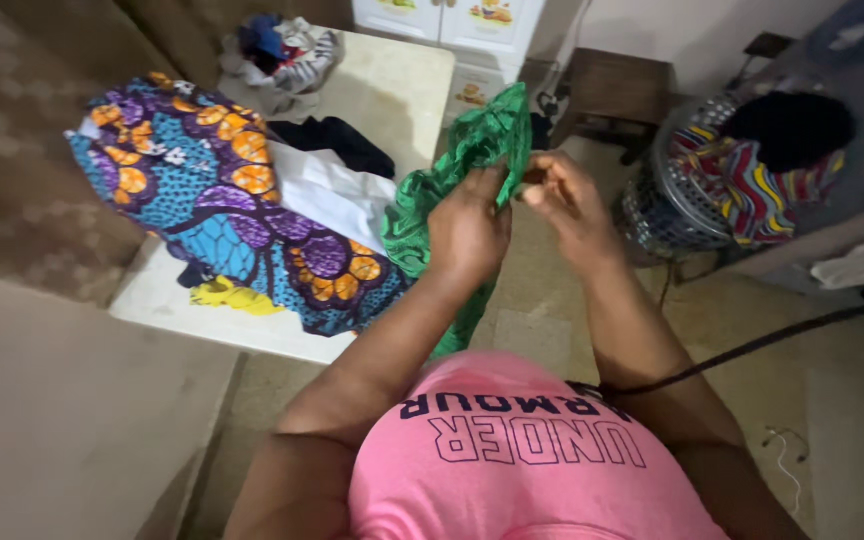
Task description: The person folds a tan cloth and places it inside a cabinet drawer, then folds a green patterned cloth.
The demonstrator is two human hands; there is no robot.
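A pink shirt (pixel 522 450) with dark lettering fills the bottom of the view, closest to the camera, and both bare forearms reach forward from it. Ahead and to the left stands the pale worktop (pixel 402 85), the broadest thing here, running up toward white cabinet doors at the far wall. Spread across its near left part lies a large patterned cloth (pixel 222 215) in blue, purple and orange, with a white cloth (pixel 337 195) partly on top of it and a dark garment (pixel 337 140) just beyond that. A small yellow piece (pixel 232 297) shows at the patterned cloth's near edge. At the far end of the worktop sits a heap of mixed clothes (pixel 282 50). To the right, on the floor, a round wire basket (pixel 667 215) holds striped, colourful fabric and something dark on top. A green cloth (pixel 472 160) hangs in the air just off the worktop's right edge, its lower folds trailing down beside the worktop and behind the left forearm. The left hand (pixel 467 230) is closed around the green cloth near its upper part, knuckles toward the camera. The right hand (pixel 562 195), just beside it, pinches the cloth's edge between thumb and fingertips, the remaining fingers curled in. A thin black cable (pixel 752 345) crosses the floor past the right arm.
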